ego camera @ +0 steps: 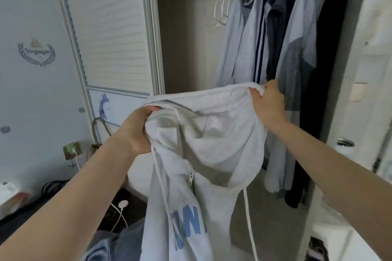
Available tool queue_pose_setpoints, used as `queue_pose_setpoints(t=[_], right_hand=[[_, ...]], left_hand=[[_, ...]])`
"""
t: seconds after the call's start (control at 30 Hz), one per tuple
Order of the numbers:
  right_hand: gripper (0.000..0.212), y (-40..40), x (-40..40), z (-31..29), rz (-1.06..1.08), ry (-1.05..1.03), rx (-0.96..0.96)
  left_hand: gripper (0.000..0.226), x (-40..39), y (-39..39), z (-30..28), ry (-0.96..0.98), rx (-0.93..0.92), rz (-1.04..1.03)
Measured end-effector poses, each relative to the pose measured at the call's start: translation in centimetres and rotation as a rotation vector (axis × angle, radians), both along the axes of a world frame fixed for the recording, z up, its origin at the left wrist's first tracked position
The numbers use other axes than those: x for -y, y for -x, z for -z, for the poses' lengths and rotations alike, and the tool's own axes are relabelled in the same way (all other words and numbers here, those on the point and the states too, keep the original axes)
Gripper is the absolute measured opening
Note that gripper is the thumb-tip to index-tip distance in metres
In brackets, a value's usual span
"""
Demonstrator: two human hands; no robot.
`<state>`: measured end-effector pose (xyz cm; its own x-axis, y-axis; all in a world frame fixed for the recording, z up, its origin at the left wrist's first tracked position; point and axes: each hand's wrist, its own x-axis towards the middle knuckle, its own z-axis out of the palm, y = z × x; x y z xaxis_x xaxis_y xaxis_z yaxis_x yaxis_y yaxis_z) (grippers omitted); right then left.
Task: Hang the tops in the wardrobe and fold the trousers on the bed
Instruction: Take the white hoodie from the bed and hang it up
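I hold up a light grey zip hoodie (203,146) with blue letters and white drawstrings in front of the open wardrobe (186,34). My left hand (137,131) is bunched around the fabric at the left of the hood. My right hand (267,104) pinches the hood's edge at the upper right, spreading the hood open. The body of the hoodie hangs down below my hands. Several tops (282,34) hang on the wardrobe rail at the upper right, next to some empty white hangers (222,4).
The louvred sliding wardrobe door (110,27) stands to the left. Blue jeans (114,243) lie at the bottom. White charging cables (121,207) and a wall socket (72,150) sit at the lower left. A white shelf unit (369,70) with a jar stands on the right.
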<state>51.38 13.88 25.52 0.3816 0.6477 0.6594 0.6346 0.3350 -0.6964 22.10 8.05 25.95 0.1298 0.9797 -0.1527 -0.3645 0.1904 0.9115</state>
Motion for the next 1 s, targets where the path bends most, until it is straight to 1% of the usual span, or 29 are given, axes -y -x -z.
queue_pose_setpoints(t=[0.07,0.1,0.13,0.2,0.23,0.27,0.3,0.33,0.37,0.4,0.43,0.47,0.5,0.53,0.57,0.6,0.63,0.67,0.7,0.77,0.8,0.83,0.87,0.9,0.93,0.97,1.0], right_hand=[[0.034,0.0,-3.1,-1.0,0.037,0.043,0.038],[0.040,0.1,-4.6,-1.3,0.051,0.103,0.078],[0.047,0.3,-6.2,-1.8,0.059,0.192,0.163],[0.052,1.6,-8.1,-2.2,0.057,0.416,0.439],[0.052,2.6,-8.8,-2.6,0.048,0.458,0.542],[0.053,3.7,-8.6,-2.7,0.015,0.416,0.582],[0.051,5.0,-8.9,-3.0,-0.083,0.332,0.549],[0.050,6.3,-8.6,-2.9,-0.251,0.261,0.449],[0.054,7.5,-8.4,-2.8,-0.436,0.255,0.332],[0.059,8.8,-8.1,-2.4,-0.571,0.305,0.296],[0.058,9.7,-8.7,-1.6,-0.617,0.367,0.369],[0.049,10.4,-9.6,-0.7,-0.599,0.400,0.461],[0.035,10.5,-10.9,0.0,-0.540,0.397,0.521],[0.022,10.3,-12.5,0.3,-0.477,0.367,0.515],[0.015,10.0,-13.4,0.2,-0.424,0.331,0.468],[0.015,9.4,-14.5,-0.3,-0.368,0.301,0.410],[0.017,8.7,-15.2,-0.9,-0.313,0.272,0.357],[0.019,7.9,-15.6,-1.7,-0.270,0.252,0.297],[0.021,7.2,-15.8,-2.5,-0.248,0.227,0.243],[0.024,6.6,-16.3,-4.0,-0.206,0.161,0.177],[0.029,6.6,-16.6,-4.7,-0.186,0.125,0.160],[0.035,6.7,-16.7,-5.3,-0.169,0.098,0.156],[0.039,6.8,-17.0,-5.9,-0.162,0.094,0.175],[0.040,6.8,-17.2,-6.3,-0.168,0.126,0.216],[0.038,6.9,-17.3,-6.5,-0.173,0.184,0.285],[0.034,6.8,-17.4,-6.7,-0.178,0.256,0.363],[0.031,6.7,-17.5,-6.8,-0.191,0.321,0.436]], left_hand=[[0.015,-2.8,-0.1,-2.6,-0.091,0.028,-0.001],[0.012,-3.8,-0.2,-3.9,-0.133,0.043,0.023],[0.015,-5.2,-0.4,-5.2,-0.170,0.042,0.048],[0.016,-7.4,-0.5,-7.1,-0.220,0.029,0.049],[0.022,-8.5,-0.6,-7.8,-0.231,0.042,0.038],[0.029,-9.4,-0.5,-8.2,-0.231,0.051,0.027],[0.030,-10.5,-0.5,-8.5,-0.236,0.064,0.012],[0.029,-11.6,-0.5,-8.7,-0.236,0.066,0.006],[0.028,-12.4,-0.5,-8.8,-0.233,0.059,0.009],[0.027,-13.3,-0.4,-8.7,-0.232,0.055,0.022],[0.025,-14.1,-0.2,-8.7,-0.216,0.042,0.046],[0.021,-15.0,0.1,-8.7,-0.201,0.029,0.081],[0.017,-15.5,0.5,-8.8,-0.190,0.010,0.122],[0.020,-16.2,1.0,-8.9,-0.208,-0.035,0.162],[0.026,-16.5,1.7,-9.1,-0.243,-0.104,0.196],[0.038,-17.0,2.4,-9.3,-0.276,-0.192,0.205],[0.055,-17.2,3.1,-9.6,-0.276,-0.302,0.191],[0.069,-17.7,3.6,-9.7,-0.276,-0.467,0.156],[0.069,-18.0,3.8,-9.7,-0.299,-0.689,0.108],[0.051,-19.5,3.9,-9.3,-0.388,-1.225,-0.027],[0.051,-20.8,3.8,-8.9,-0.427,-1.413,-0.095],[0.052,-22.1,3.7,-8.3,-0.442,-1.530,-0.154],[0.052,-23.4,3.6,-7.8,-0.471,-1.572,-0.224],[0.049,-24.3,3.5,-7.4,-0.493,-1.541,-0.283],[0.045,-25.1,3.5,-7.1,-0.473,-1.429,-0.304],[0.040,-25.9,3.4,-7.1,-0.429,-1.215,-0.278],[0.034,-26.4,3.3,-7.2,-0.341,-0.937,-0.187]])
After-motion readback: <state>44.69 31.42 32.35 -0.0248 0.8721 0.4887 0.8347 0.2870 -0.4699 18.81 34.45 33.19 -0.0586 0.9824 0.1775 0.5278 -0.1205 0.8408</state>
